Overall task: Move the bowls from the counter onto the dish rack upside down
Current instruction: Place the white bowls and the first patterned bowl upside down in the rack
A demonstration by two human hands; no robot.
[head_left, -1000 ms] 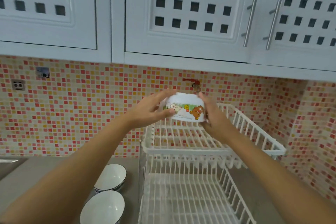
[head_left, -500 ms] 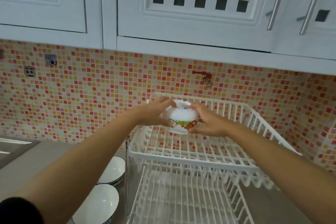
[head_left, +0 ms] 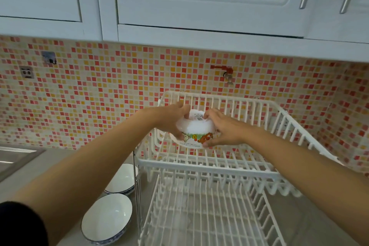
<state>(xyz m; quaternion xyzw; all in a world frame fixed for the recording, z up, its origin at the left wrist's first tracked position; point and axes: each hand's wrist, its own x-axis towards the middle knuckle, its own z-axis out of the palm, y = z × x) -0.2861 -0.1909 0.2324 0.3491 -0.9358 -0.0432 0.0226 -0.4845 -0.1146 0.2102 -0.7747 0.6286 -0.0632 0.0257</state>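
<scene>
A white bowl with cartoon bears is upside down, its base facing up, held low inside the upper tier of the white dish rack. My left hand grips its left side and my right hand its right side. I cannot tell whether the rim touches the rack wires. Two white bowls with blue rims stand upright on the grey counter left of the rack: one nearer, one behind it, partly hidden by my left forearm.
The rack's lower tier holds nothing. White wall cabinets hang low overhead. A red tap sticks out of the mosaic wall behind the rack. A steel sink edge shows at far left.
Both hands have carried the cartoon bowl down from above the rack into its upper tier. The view has tilted down and closer to the rack.
</scene>
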